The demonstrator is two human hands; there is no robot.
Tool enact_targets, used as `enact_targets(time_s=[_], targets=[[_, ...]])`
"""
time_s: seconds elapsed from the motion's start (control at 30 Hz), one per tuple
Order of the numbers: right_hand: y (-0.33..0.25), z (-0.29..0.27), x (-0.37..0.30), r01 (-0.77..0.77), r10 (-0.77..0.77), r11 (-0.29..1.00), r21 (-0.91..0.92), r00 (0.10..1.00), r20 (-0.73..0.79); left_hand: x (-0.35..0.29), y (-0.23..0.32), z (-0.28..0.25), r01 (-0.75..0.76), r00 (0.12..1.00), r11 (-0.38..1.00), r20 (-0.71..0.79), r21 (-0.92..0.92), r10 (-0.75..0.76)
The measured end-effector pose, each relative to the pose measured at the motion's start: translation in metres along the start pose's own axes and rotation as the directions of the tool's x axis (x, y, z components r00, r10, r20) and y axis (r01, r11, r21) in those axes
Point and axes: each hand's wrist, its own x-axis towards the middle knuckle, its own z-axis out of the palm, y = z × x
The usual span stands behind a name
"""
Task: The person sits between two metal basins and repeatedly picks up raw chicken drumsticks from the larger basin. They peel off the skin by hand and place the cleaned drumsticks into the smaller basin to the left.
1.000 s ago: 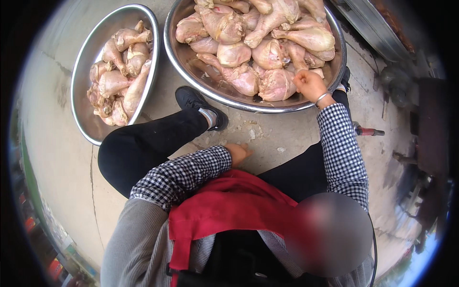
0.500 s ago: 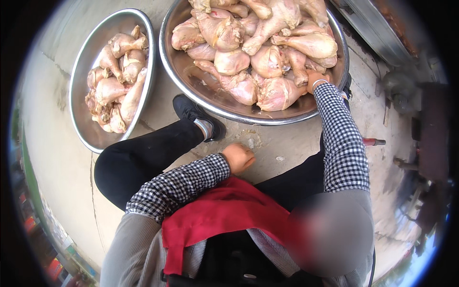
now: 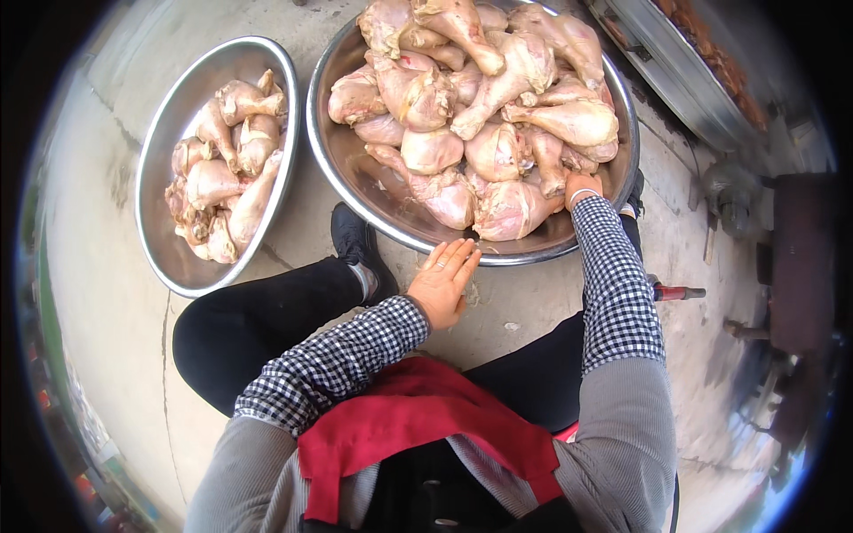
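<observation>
Raw chicken drumsticks (image 3: 511, 75) are heaped in a large round metal basin (image 3: 364, 191) in front of me. My right hand (image 3: 583, 185) reaches into its near right side, against the lower end of a drumstick (image 3: 548, 160). Its fingers are hidden among the meat, so I cannot make out a grip. At the near rim my left hand (image 3: 444, 280) is open with nothing in it, fingers stretched out and a ring on one. A rounded chicken piece (image 3: 515, 210) lies just inside the rim between my hands.
A smaller oval metal basin (image 3: 151, 209) with several drumsticks stands to the left on the concrete floor (image 3: 98, 293). A long metal trough (image 3: 675, 67) holding reddish-brown pieces is at the far right. My shoe (image 3: 360, 249) is close to the large basin.
My left hand has gone from closed near my apron to open, moving forward to the basin's rim. My right hand stays at the same spot in the pile. The view has shifted slightly.
</observation>
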Motion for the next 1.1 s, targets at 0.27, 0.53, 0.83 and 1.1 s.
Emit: enact_targets(time_s=[0.27, 0.53, 0.83, 1.1], targets=[[0.005, -0.044, -0.052, 0.204, -0.198, 0.976, -0.071, 0.977, 0.082, -0.005, -0.011, -0.004, -0.074, 0.997, 0.995, 0.010, -0.066, 0.074], [0.016, -0.069, -0.152, 0.143, -0.199, 0.881, 0.452, 0.977, 0.079, 0.000, -0.009, -0.004, -0.013, 0.976, 0.934, -0.208, -0.356, -0.066], [-0.110, -0.042, -0.176, -0.619, -0.694, -0.690, 0.376, 0.713, -0.100, 0.016, -0.034, 0.007, 0.102, 0.776, 0.063, 0.040, -0.993, -0.629], [-0.162, -0.003, -0.151, -0.645, -0.662, -0.699, 0.309, 0.747, 0.061, 0.012, -0.031, -0.027, 0.424, 0.720, -0.093, 0.398, -0.901, -0.569]])
